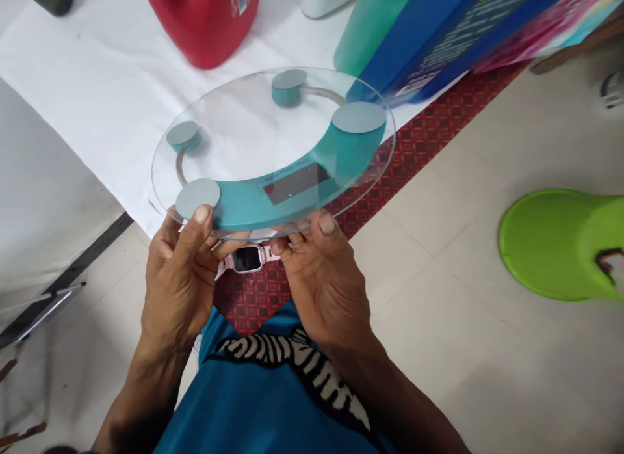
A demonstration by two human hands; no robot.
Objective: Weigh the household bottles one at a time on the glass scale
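Note:
A round glass bathroom scale (292,210) with a teal curved body, grey discs and a dark display is held up over the near part of the table. My left hand (180,272) grips its near left edge, thumb on top by a grey disc and fingers underneath. At the near edge, right of the middle, my right hand (331,278) holds the glass between its thumb and fingers. Below the rim, between both hands, a pink smartwatch (247,259) with a dark square face lies on red patterned cloth. The glass tilts toward me.
On the white-covered table (73,70) stand a red jug (205,25), a green container (370,31) and a blue box (453,38). Red patterned cloth (429,135) borders the right edge. A lime-green plastic object (546,246) is over the tiled floor at right.

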